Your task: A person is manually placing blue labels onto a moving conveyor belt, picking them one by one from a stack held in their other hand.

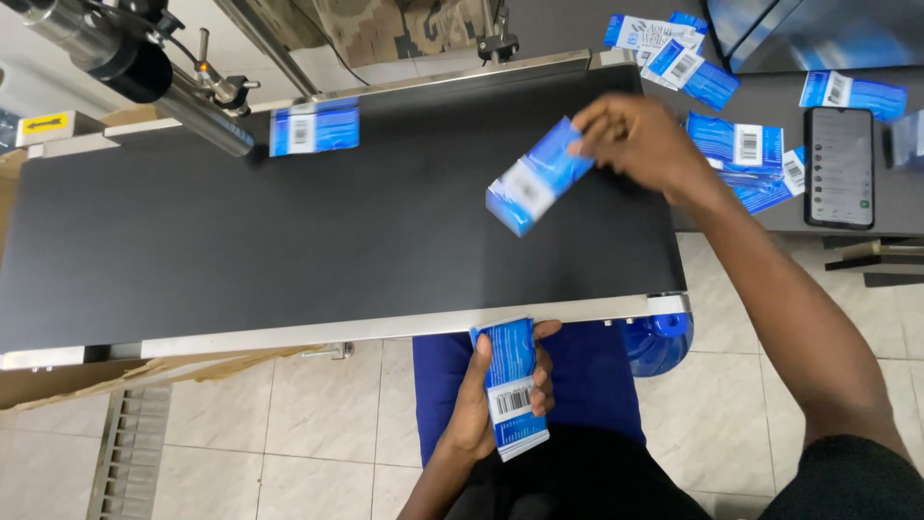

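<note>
Right hand [640, 140] fingertips pinched on a blue box [537, 176], hanging toward seven o'clock over the black belt [289, 231]. Left hand [481, 400] clamped around a carton stack [512, 385].

In front of you the belt [289, 231] is matt black with brushed metal edging [385, 329]. Your carton [535, 178] looks like glossy printed card. Lower left, the floor tiles [318, 433] are smooth, faintly shiny.

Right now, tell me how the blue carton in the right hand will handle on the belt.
The carton is probably light: the right hand holds it by one end with fingertips. Flat faces suggest it will slide on the belt, not roll. It looks like thin card, so a hard squeeze may crush it.
</note>
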